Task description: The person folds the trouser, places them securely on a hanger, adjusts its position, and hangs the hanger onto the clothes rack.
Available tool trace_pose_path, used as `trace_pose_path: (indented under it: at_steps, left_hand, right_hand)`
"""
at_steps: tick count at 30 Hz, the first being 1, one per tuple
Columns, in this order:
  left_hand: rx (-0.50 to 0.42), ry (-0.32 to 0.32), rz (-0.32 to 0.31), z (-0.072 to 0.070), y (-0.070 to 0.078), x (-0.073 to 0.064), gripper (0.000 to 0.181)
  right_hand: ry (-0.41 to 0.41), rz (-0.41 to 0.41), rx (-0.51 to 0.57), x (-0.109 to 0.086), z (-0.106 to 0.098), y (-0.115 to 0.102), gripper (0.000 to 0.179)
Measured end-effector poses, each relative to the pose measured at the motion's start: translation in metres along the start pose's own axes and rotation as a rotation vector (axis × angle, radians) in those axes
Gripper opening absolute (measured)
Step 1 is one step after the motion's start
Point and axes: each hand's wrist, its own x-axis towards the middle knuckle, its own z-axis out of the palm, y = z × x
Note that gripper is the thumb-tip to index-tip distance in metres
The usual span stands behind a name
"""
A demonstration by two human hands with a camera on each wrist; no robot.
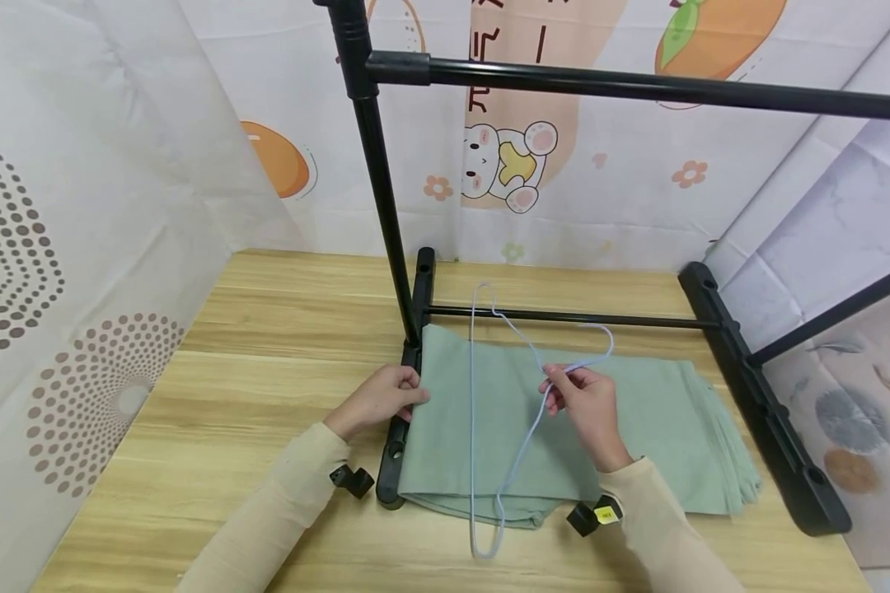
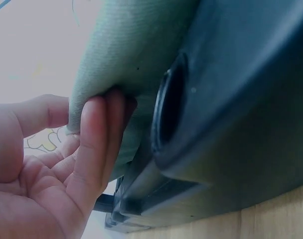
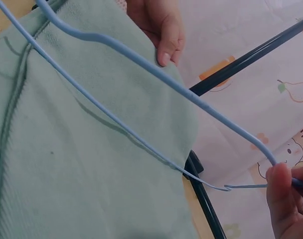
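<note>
A folded sage-green cloth [image 1: 653, 420] lies between the two black feet of a rack. At its left edge, my left hand [image 1: 378, 399] pinches the fabric; in the left wrist view the thumb [image 2: 49, 110] is on one side of the fold [image 2: 136, 45] and the fingers are on the other. My right hand [image 1: 584, 405] holds a light blue wire hanger [image 1: 472, 412] by thumb and fingers near the base of its hook. The hanger is turned with its long bar running front to back, over the cloth, and its hook points right.
The black garment rack stands on the wooden table [image 1: 282, 329], with a left upright [image 1: 386, 181], a top rail [image 1: 623, 82], a low crossbar [image 1: 586, 317] and a right foot [image 1: 771, 412]. A printed curtain [image 1: 608, 214] hangs behind it.
</note>
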Motion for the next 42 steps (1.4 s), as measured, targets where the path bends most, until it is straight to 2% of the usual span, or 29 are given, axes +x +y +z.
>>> trace_pose_path:
  at_steps: [6,10,13,21,28,31,34,38,42]
  left_hand:
    - [0.014,-0.015,0.012,0.005,0.008,0.005,0.016]
    - [0.013,-0.034,0.029,0.011,0.018,0.009,0.017]
    - [-0.01,-0.035,0.01,0.018,0.024,0.011,0.015]
    - [-0.183,-0.06,-0.034,0.043,0.032,0.026,0.01]
    - [-0.186,-0.097,-0.022,0.068,0.042,0.037,0.011]
    - [-0.115,-0.147,0.0,0.077,0.043,0.041,0.011]
    - [0.073,-0.218,0.054,0.079,0.041,0.043,0.012]
    - [0.283,-0.344,0.164,0.076,0.04,0.039,0.019]
    - [0.418,-0.49,0.256,0.072,0.041,0.034,0.008]
  right_hand:
    - [-0.002,0.0,-0.037,-0.002,0.003,0.005,0.032]
    - [-0.009,-0.035,-0.08,-0.004,0.006,0.007,0.029]
    - [-0.021,-0.072,-0.122,-0.007,0.009,0.009,0.028]
    - [-0.005,-0.134,-0.142,-0.012,0.014,0.007,0.026]
    - [0.0,-0.137,-0.158,-0.014,0.015,0.006,0.026]
    - [0.004,-0.144,-0.155,-0.014,0.016,0.005,0.026]
    - [0.001,-0.159,-0.162,-0.013,0.018,0.005,0.027]
    - [-0.01,-0.172,-0.178,-0.012,0.019,0.004,0.025]
    - [-0.014,-0.163,-0.183,-0.012,0.019,0.003,0.022]
